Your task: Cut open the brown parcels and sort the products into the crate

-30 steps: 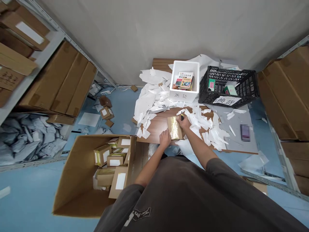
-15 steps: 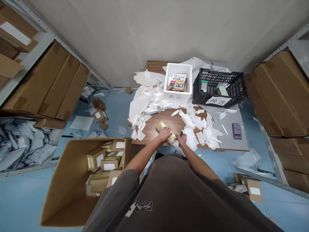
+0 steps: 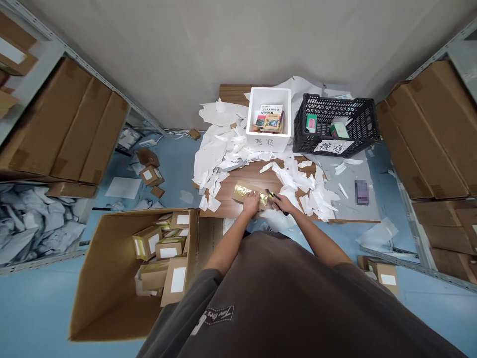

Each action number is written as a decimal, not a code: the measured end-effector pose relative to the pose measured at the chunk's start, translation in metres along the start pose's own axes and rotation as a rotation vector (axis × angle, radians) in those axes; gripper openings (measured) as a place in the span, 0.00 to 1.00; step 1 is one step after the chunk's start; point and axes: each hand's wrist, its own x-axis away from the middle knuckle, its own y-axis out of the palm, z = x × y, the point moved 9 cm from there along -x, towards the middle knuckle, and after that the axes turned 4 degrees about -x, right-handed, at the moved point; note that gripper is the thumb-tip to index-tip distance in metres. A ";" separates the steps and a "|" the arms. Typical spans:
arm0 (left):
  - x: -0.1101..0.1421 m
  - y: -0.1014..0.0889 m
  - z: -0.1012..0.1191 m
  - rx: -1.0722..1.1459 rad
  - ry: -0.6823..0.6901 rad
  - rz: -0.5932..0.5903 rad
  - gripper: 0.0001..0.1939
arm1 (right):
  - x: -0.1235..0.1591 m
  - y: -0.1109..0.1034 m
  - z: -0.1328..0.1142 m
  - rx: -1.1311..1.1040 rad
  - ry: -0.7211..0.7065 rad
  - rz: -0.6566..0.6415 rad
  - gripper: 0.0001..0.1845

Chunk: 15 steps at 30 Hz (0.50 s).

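A small cardboard box (image 3: 240,192) wrapped in shiny yellowish tape lies at the front of the brown table (image 3: 244,178). My left hand (image 3: 252,201) grips it near its middle, fingers curled over the near side. In my right hand (image 3: 283,204) is a black utility knife (image 3: 272,195) with a yellow part at its front, pointing up and left by the box's right end. The blade itself is too small to make out. Torn white paper (image 3: 294,181) lies just beyond my right hand.
Behind the paper stand a white foam box (image 3: 269,144) with books and a black plastic crate (image 3: 335,134) with small green-and-white boxes. A large open carton (image 3: 108,278) with several parcels is at lower left. Shelves with big cartons (image 3: 63,119) flank both sides.
My right hand has moved from the box's near right corner out to the right, and the knife now shows at full length. My left hand stays on the box. The whole view has shifted slightly.
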 end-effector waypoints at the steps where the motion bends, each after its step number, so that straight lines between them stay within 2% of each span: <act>1: -0.001 -0.002 0.000 0.004 -0.006 0.008 0.44 | 0.008 0.001 0.003 0.102 0.026 -0.052 0.19; 4: -0.004 -0.003 0.000 0.010 0.000 0.015 0.47 | 0.018 -0.002 0.002 0.404 0.059 -0.046 0.14; 8: -0.005 -0.002 -0.001 0.026 0.011 0.004 0.47 | 0.009 -0.002 -0.021 0.676 0.020 -0.027 0.13; 11: -0.002 -0.004 -0.003 0.024 0.006 0.012 0.43 | 0.003 -0.003 -0.029 0.717 0.027 -0.063 0.15; 13: 0.001 -0.006 -0.004 0.022 -0.010 0.025 0.39 | 0.003 -0.007 -0.030 0.669 0.030 -0.059 0.16; 15: 0.004 -0.008 -0.005 0.020 -0.029 0.038 0.36 | 0.006 -0.016 -0.028 0.536 0.038 0.025 0.18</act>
